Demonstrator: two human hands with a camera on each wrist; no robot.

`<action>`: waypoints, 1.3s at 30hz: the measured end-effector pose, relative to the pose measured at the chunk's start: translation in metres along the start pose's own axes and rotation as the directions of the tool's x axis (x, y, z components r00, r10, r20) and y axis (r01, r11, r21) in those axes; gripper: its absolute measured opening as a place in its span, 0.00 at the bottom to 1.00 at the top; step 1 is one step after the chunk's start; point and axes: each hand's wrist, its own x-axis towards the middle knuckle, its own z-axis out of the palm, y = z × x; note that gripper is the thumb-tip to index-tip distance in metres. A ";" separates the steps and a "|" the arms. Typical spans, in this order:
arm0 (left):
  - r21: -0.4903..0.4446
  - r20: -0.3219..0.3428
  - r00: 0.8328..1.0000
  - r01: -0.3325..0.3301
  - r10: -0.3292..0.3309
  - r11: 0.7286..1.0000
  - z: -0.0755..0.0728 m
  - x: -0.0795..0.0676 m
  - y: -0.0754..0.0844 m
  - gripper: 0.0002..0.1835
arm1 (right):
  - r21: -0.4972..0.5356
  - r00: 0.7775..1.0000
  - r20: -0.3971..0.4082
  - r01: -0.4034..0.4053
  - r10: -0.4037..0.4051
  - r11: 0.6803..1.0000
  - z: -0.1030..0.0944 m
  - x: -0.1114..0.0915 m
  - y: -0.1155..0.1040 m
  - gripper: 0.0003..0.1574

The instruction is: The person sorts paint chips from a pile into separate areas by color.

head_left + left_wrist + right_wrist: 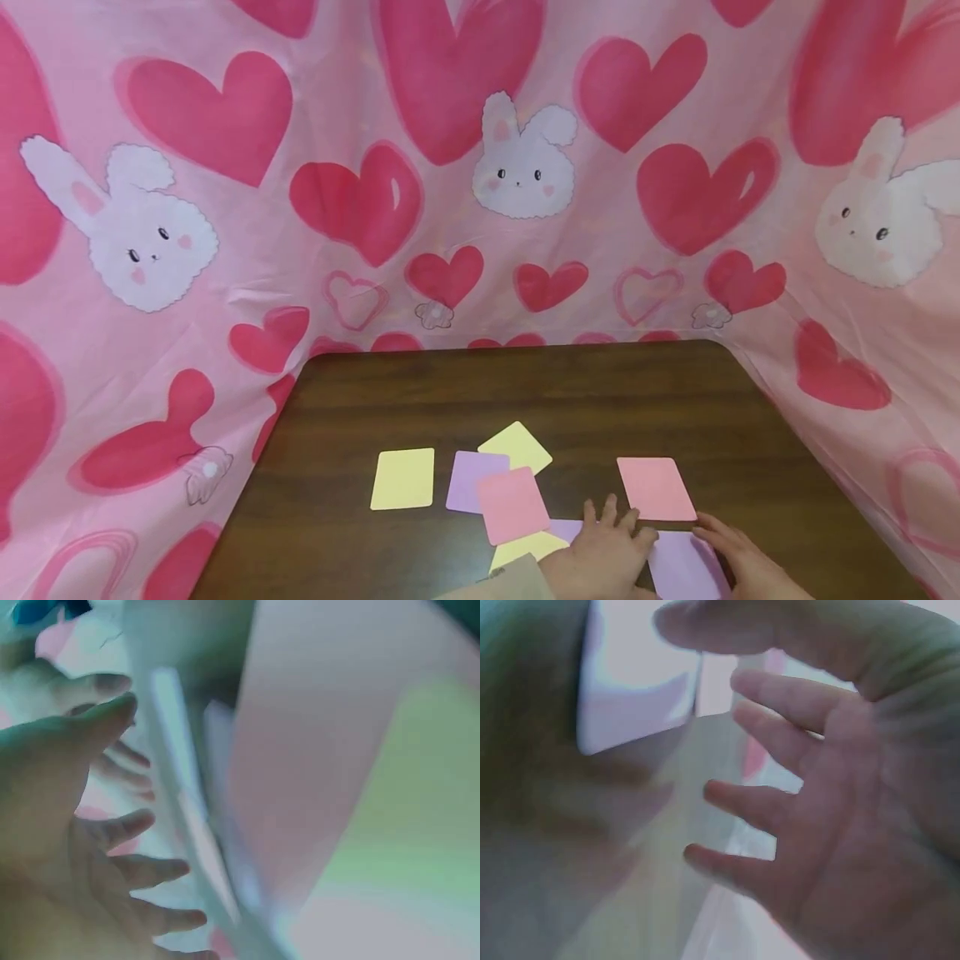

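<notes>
Near the table's front edge, my left hand (603, 554) has its fingers spread, beside a lilac card (565, 528) that it partly covers. Just right of it lies another lilac card (684, 567), with my right hand (746, 558) at its right edge. Both hands' fingers look extended in the wrist views, with nothing gripped; whether they touch the cards I cannot tell. Above this lilac card lies a pink card (657, 489). To the left, a pink card (513, 506) overlaps a lilac card (465, 482), a yellow card (517, 446) and a lower yellow card (528, 547).
A separate yellow card (402, 479) lies at the left of the group. The dark wooden table (495, 383) has rounded far corners. Pink cloth (450, 225) with hearts and rabbits hangs around its back and sides.
</notes>
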 end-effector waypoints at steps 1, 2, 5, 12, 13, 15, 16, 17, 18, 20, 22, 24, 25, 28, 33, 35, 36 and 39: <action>-0.020 0.003 1.000 0.006 -0.006 1.000 -0.005 -0.002 -0.005 0.40 | -0.017 0.998 -0.054 0.043 -0.044 0.999 0.001 0.003 -0.002 0.52; -0.040 -0.002 1.000 0.011 -0.012 0.999 -0.010 -0.003 -0.011 0.41 | -0.027 0.992 -0.102 0.068 -0.071 0.997 0.002 0.007 -0.006 0.55; -0.108 -0.006 0.999 0.040 -0.041 0.993 -0.029 -0.009 -0.031 0.41 | -0.018 0.987 -0.157 0.029 -0.032 0.999 0.001 0.021 -0.021 0.60; -0.222 -0.072 0.991 0.095 -0.114 0.970 -0.059 -0.027 -0.081 0.39 | 0.010 0.977 -0.164 -0.136 0.136 0.991 0.002 0.057 -0.054 0.57; -0.229 -0.076 0.989 0.105 -0.125 0.968 -0.059 -0.030 -0.087 0.40 | 0.030 0.975 -0.149 -0.163 0.166 0.986 0.003 0.064 -0.059 0.57; -0.246 -0.075 0.985 0.136 -0.158 0.960 -0.058 -0.036 -0.100 0.41 | 0.059 0.971 -0.110 -0.208 0.214 0.976 0.006 0.078 -0.068 0.58; -0.259 -0.073 0.981 0.156 -0.180 0.953 -0.056 -0.039 -0.106 0.42 | 0.066 0.969 -0.090 -0.226 0.232 0.972 0.008 0.085 -0.072 0.58; -0.270 -0.071 0.977 0.177 -0.203 0.946 -0.053 -0.042 -0.111 0.43 | 0.079 0.967 -0.069 -0.241 0.247 0.967 0.011 0.093 -0.075 0.58; -0.283 -0.063 0.971 0.202 -0.229 0.937 -0.050 -0.045 -0.116 0.44 | 0.092 0.968 -0.051 -0.242 0.247 0.966 0.013 0.100 -0.078 0.57; -0.310 -0.052 0.959 0.248 -0.277 0.918 -0.045 -0.052 -0.126 0.46 | 0.107 0.969 -0.012 -0.243 0.246 0.964 0.018 0.115 -0.083 0.57; -0.328 -0.045 0.948 0.284 -0.315 0.901 -0.038 -0.060 -0.133 0.47 | 0.125 0.971 0.025 -0.238 0.237 0.963 0.023 0.127 -0.086 0.56; -0.341 -0.033 0.938 0.314 -0.345 0.886 -0.032 -0.070 -0.140 0.49 | 0.151 0.973 0.067 -0.228 0.220 0.962 0.027 0.139 -0.089 0.56; -0.347 -0.025 0.932 0.331 -0.361 0.878 -0.030 -0.074 -0.143 0.50 | 0.154 0.972 0.089 -0.227 0.215 0.962 0.029 0.145 -0.090 0.56; -0.351 -0.009 0.917 0.371 -0.399 0.860 -0.021 -0.089 -0.152 0.52 | 0.173 0.971 0.147 -0.212 0.188 0.962 0.035 0.160 -0.092 0.55; -0.366 0.001 0.900 0.407 -0.437 0.837 -0.010 -0.106 -0.161 0.55 | 0.184 0.968 0.219 -0.162 0.120 0.970 0.054 0.177 -0.087 0.57; -0.381 0.010 0.893 0.419 -0.449 0.824 -0.007 -0.110 -0.161 0.55 | 0.198 0.961 0.257 -0.152 0.099 0.968 0.062 0.181 -0.087 0.59; -0.386 0.012 0.891 0.423 -0.454 0.820 -0.005 -0.112 -0.161 0.55 | 0.204 0.957 0.276 -0.154 0.094 0.967 0.066 0.183 -0.087 0.59; -0.396 0.025 0.886 0.433 -0.462 0.810 -0.001 -0.115 -0.160 0.55 | 0.206 0.943 0.324 -0.153 0.080 0.966 0.074 0.188 -0.090 0.61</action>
